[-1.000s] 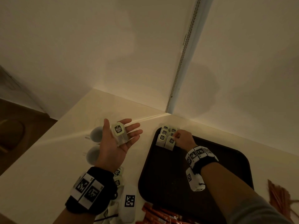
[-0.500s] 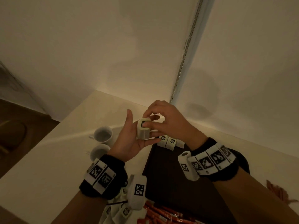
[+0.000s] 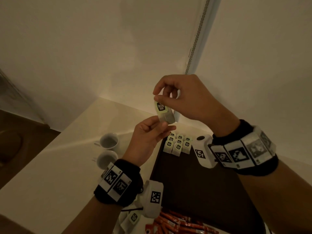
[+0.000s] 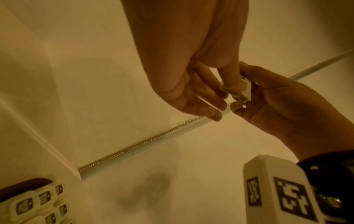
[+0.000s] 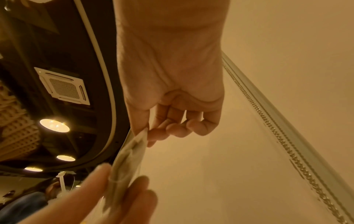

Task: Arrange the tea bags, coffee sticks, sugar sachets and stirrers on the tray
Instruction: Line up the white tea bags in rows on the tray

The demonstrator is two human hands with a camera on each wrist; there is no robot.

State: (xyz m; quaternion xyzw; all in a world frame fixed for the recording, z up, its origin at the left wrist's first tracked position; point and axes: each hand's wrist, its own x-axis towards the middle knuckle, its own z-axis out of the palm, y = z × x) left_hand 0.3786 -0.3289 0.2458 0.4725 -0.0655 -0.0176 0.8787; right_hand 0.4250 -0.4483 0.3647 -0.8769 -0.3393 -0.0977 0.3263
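Observation:
A tea bag (image 3: 164, 114) with a pale green tag is held in the air above the tray's far left corner. My right hand (image 3: 179, 100) pinches its tag end from above, and my left hand (image 3: 152, 132) pinches its lower end from below. The right wrist view shows the same tea bag (image 5: 128, 157) edge-on between both hands. Several tea bags (image 3: 178, 144) lie in neat rows in the far left corner of the dark tray (image 3: 194, 186). Red coffee sticks (image 3: 179, 223) lie at the tray's near edge, and loose tea bags (image 3: 133, 217) sit under my left wrist.
Two white cups (image 3: 108, 149) stand on the cream counter left of the tray. Walls meet in a corner just behind the counter, with a bead chain (image 3: 197, 36) hanging there. A person in a blue top (image 5: 28, 201) shows in the right wrist view.
My right hand left the tray's tea bags, came over to my left palm and took the tea bag's tag. Both hands have since risen, holding the bag between them.

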